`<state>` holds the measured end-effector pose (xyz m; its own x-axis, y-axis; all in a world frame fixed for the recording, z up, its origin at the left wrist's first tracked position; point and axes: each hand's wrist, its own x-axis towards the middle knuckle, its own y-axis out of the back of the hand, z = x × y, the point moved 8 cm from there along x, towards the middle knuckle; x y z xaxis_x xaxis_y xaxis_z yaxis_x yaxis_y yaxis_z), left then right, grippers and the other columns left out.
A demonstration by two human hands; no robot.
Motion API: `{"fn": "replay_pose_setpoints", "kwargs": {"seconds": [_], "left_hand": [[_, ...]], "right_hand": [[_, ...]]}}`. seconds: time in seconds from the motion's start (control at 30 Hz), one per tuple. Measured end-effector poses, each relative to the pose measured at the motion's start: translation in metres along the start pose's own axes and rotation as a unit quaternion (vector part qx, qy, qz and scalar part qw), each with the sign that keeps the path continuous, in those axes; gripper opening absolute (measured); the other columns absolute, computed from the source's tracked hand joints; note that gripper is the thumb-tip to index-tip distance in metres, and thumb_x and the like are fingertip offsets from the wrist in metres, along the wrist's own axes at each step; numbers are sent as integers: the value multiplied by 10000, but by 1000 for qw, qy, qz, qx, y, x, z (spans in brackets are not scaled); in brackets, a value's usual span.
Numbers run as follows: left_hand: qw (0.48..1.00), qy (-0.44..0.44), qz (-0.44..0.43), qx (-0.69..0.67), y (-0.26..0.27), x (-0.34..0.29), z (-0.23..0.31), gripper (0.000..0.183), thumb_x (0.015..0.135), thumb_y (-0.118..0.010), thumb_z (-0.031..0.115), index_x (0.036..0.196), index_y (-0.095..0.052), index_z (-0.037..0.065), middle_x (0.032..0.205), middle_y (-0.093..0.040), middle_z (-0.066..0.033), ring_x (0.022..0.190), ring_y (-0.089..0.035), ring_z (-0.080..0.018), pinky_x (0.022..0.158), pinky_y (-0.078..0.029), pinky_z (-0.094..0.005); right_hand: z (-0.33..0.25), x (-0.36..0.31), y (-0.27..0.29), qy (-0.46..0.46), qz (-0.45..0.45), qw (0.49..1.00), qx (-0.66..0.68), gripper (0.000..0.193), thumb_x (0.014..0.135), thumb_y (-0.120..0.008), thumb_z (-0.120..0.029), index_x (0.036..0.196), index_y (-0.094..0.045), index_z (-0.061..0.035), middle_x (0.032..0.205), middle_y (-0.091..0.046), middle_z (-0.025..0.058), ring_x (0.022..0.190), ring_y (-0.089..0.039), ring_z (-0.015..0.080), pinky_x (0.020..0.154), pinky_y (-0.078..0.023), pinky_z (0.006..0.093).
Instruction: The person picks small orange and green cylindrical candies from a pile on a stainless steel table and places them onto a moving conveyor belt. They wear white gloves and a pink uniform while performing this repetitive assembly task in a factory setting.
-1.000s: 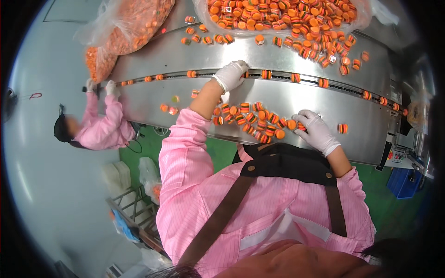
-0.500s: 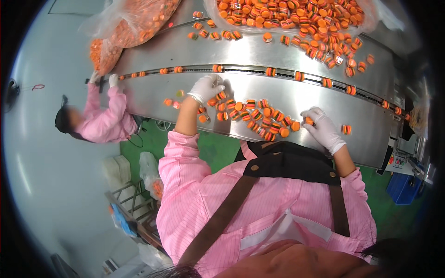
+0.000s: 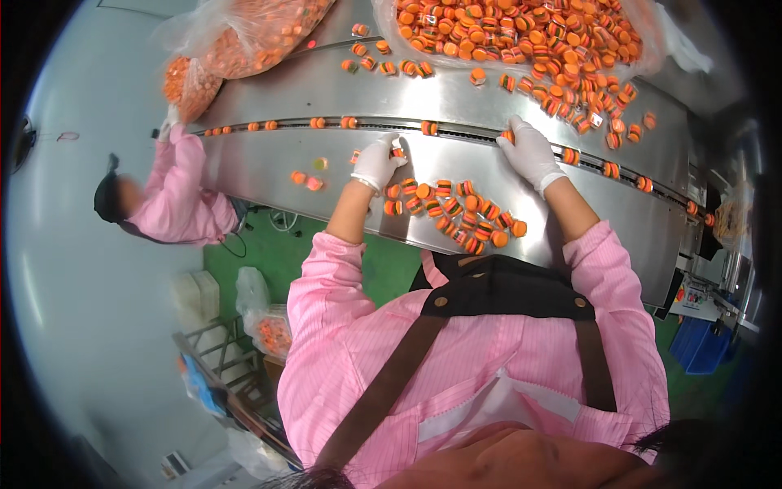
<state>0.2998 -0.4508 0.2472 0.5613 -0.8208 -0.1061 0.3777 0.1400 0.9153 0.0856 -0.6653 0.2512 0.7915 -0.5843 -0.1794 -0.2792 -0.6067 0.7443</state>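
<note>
Step in hand: loading wrapped burger-shaped candies (image 3: 490,209) onto the chain conveyor (image 3: 468,134) one at a time, by my read; right side is at the placing stage.
Right hand (image 3: 531,155): thumb and fingertips pinched on one candy (image 3: 507,136) at the conveyor. Can't tell if it's fully seated.
Left hand (image 3: 377,165): near side of the conveyor, short of it, fingertips closed on another piece (image 3: 397,152). One more lies just left of the glove.
Hand spacing: well apart, both in thin white gloves.
Next move: calls for a clean release on the right, piece in line with the row; left piece would suit the gap nearest it.
Near stock: loose heap on the worktop (image 3: 611,220) in front of me, between my hands and my apron (image 3: 505,285).
Far stock: open clear bag (image 3: 652,37) beyond the conveyor, mounded, pieces spilling onto the metal.
Candy build: short round stacks, orange rounded ends, red and green layers, clear shiny film.
Worktop finish: smooth grey sheet metal, glossy, strong glare.
</note>
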Motion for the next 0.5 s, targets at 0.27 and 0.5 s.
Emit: {"fn": "replay_pose_setpoints", "kwargs": {"seconds": [0.27, 0.5], "left_hand": [[998, -49, -44, 9, -10, 66, 30, 222, 768, -711, 184, 932, -633, 57, 877, -641, -163, 866, -614, -346, 778, -480, -415], [986, -140, -69, 59, -23, 101, 63, 294, 745, -709, 185, 1009, -657, 68, 1010, -625, -162, 977, -588, -352, 862, -477, -425]], "right_hand": [[40, 4, 4, -52, -7, 991, -121, 301, 847, -622, -183, 1095, -565, -22, 1184, -533, 234, 963, -610, 391, 879, -497, 446], [17, 23, 40, 47, 90, 994, -35, 334, 850, -597, -148, 1155, -520, -36, 1202, -529, 195, 1004, -596, 381, 847, -495, 463]]}}
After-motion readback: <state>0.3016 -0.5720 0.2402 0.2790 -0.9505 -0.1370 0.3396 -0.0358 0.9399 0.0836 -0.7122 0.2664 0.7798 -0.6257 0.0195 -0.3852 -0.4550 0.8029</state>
